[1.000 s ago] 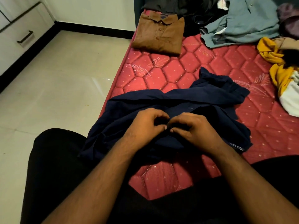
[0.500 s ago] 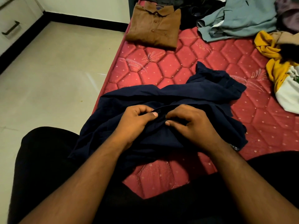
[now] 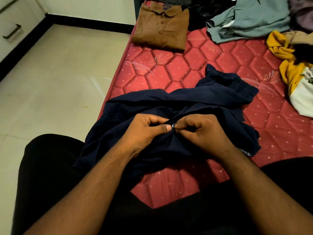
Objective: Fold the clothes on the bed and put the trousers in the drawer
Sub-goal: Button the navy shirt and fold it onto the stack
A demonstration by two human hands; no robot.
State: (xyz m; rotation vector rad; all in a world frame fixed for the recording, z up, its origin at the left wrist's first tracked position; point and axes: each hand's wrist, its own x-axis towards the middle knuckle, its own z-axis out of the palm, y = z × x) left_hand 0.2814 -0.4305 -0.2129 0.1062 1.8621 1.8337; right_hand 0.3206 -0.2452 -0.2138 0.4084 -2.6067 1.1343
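here, centre frame: navy shirt lies rumpled on the red quilted bed, its near edge hanging off the mattress side at lower left. left hand and right hand meet over the shirt's middle, knuckles up, fingers curled; each pinches the navy cloth, thumb tips almost touching at a small button between them. both forearms come in from the bottom edge over black-clad legs.

upper centre: brown shirt, folded square, collar away, by the bed's left edge. upper right: grey-blue garment, loose and unfolded. right edge: yellow and white cloth, bunched. dark clothes heaped at the top edge, too dim to tell trousers from the rest.

upper left: drawer with a dark bar handle, shut, beside pale tiled floor.
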